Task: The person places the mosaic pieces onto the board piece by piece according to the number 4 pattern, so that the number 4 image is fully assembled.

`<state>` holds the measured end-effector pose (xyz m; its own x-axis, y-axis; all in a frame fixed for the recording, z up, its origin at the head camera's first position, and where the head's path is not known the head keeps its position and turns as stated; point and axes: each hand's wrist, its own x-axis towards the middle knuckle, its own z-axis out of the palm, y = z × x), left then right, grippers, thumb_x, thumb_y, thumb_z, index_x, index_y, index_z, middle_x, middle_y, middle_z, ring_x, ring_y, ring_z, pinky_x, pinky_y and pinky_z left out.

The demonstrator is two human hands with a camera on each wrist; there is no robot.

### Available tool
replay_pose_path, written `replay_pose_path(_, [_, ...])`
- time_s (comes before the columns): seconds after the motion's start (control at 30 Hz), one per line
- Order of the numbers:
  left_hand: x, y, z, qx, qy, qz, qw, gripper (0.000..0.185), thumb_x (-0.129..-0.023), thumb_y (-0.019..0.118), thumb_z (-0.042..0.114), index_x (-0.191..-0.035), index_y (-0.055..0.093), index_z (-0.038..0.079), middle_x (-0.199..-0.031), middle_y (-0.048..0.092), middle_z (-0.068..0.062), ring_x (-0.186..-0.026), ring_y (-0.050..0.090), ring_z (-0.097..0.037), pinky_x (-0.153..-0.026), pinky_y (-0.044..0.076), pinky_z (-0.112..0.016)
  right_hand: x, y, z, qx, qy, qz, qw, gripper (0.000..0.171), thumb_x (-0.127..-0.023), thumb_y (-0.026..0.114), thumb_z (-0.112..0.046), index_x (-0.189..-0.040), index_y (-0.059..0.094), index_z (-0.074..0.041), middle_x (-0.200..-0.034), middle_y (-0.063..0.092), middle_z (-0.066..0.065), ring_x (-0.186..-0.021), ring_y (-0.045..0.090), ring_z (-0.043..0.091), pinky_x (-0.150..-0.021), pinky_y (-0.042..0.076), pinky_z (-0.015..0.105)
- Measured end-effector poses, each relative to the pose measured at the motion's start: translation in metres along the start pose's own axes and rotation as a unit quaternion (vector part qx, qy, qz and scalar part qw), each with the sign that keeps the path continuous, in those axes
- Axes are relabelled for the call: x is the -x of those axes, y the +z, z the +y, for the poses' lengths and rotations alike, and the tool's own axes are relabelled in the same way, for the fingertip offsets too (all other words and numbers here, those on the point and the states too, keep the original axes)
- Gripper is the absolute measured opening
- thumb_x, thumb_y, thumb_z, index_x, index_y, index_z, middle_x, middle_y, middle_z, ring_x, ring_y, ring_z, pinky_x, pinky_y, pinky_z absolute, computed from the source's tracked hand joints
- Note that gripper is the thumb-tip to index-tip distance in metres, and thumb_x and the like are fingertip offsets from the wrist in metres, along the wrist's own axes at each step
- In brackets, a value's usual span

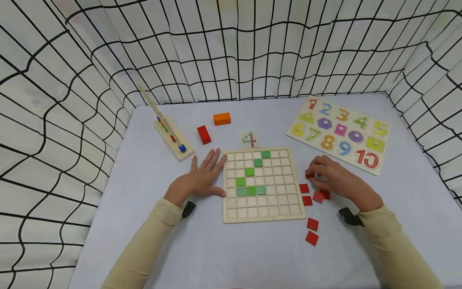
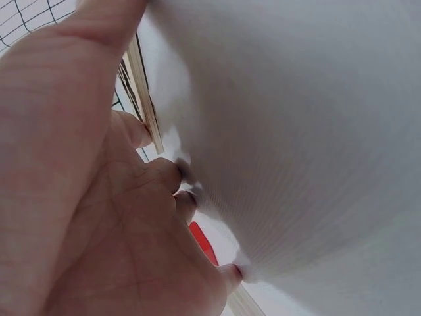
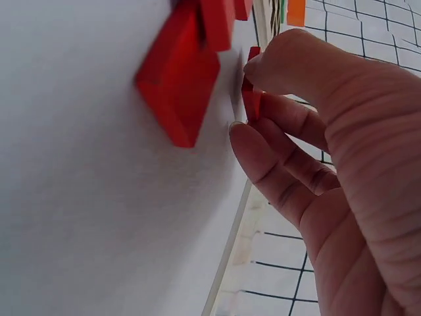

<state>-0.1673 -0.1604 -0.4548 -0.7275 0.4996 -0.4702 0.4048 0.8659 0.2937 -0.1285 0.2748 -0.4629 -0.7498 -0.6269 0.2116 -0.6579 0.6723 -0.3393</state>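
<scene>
A wooden grid board (image 1: 263, 216) lies flat with several green tiles (image 1: 250, 190) in its cells. My left hand (image 1: 199, 176) rests on the table with fingers spread, its thumb and one fingertip at the board's left edge. To the right of the board, my right hand (image 1: 330, 176) pinches a red square tile (image 3: 252, 99) between thumb and fingers, just over the table. Several loose red tiles (image 1: 312, 224) lie beside and below that hand. Behind the board is a small pattern card (image 1: 249, 139) with a green and red figure on a grid.
A number puzzle board (image 1: 333, 132) lies at the back right. Back left are a wooden stand with coloured pegs (image 1: 174, 138), a red block (image 1: 203, 135) and an orange block (image 1: 221, 119). Black netting (image 1: 236, 60) rises around the table's back and sides.
</scene>
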Motion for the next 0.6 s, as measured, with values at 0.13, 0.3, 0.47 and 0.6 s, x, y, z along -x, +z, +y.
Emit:
replay_pose_path(0.13, [-0.001, 0.001, -0.001, 0.002, 0.002, 0.000, 1.0000, 0.127, -0.090, 0.076, 0.065, -0.173, -0.007, 0.017, -0.180, -0.024, -0.011, -0.168, -0.020, -0.035, -0.128, -0.014, -0.075, -0.012, 0.002, 0.003, 0.002, -0.025, 0.018, 1.000, 0.027, -0.080, 0.089, 0.003, -0.101, 0.077, -0.010, -0.104, 0.068, 0.002, -0.100, 0.061, 0.015, -0.081, 0.064, 0.037])
replay_pose_path(0.3, [-0.002, 0.000, -0.001, 0.000, 0.001, 0.001, 1.0000, 0.127, -0.090, 0.076, 0.065, -0.173, -0.007, 0.018, -0.180, -0.024, -0.010, -0.168, -0.020, -0.034, -0.128, -0.014, -0.075, -0.028, 0.006, 0.004, -0.005, -0.051, 0.022, 0.998, 0.027, -0.082, 0.089, 0.002, -0.103, 0.078, -0.010, -0.105, 0.068, 0.002, -0.099, 0.061, 0.015, -0.080, 0.064, 0.035])
replay_pose_path(0.47, [-0.002, 0.000, -0.001, 0.005, -0.001, -0.002, 1.0000, 0.127, -0.089, 0.076, 0.065, -0.173, -0.007, 0.018, -0.180, -0.024, -0.010, -0.168, -0.020, -0.034, -0.128, -0.015, -0.075, -0.044, 0.014, 0.001, -0.022, -0.087, 0.036, 0.995, 0.025, -0.081, 0.088, 0.004, -0.101, 0.077, -0.008, -0.103, 0.067, 0.006, -0.094, 0.062, 0.016, -0.076, 0.063, 0.033])
replay_pose_path(0.6, [-0.001, 0.001, -0.001, 0.004, -0.001, -0.002, 1.0000, 0.127, -0.089, 0.077, 0.065, -0.174, -0.006, 0.019, -0.180, -0.023, -0.010, -0.168, -0.020, -0.035, -0.128, -0.015, -0.075, -0.056, 0.018, -0.007, -0.034, -0.076, 0.020, 0.996, 0.022, -0.085, 0.086, 0.003, -0.102, 0.078, -0.008, -0.106, 0.067, 0.007, -0.095, 0.061, 0.017, -0.077, 0.063, 0.032])
